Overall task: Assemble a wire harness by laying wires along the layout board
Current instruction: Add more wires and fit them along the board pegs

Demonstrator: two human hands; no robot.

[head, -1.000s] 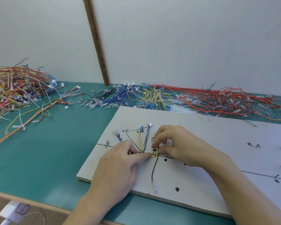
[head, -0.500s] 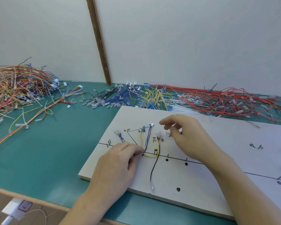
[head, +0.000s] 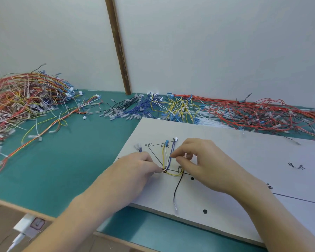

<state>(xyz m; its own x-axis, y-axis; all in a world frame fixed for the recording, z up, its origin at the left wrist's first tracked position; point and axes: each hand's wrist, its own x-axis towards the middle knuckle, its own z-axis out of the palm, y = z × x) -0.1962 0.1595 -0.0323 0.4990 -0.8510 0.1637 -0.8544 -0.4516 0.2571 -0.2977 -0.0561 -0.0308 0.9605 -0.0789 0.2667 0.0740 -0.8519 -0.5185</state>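
- My left hand (head: 135, 171) pinches the wires (head: 168, 157) at the junction on the layout board (head: 244, 151) — I judge, to anchor them.
- My right hand (head: 202, 160) pinches something by the blue strand; what exactly, I cannot tell.
- The black wire (head: 176, 190) trails loose toward the board's near edge.

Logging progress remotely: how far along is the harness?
Early. A few wires, including a yellow wire and a black wire, lie on the layout board. The left hand pins their junction; the right hand adjusts something. Most of the board stays bare.
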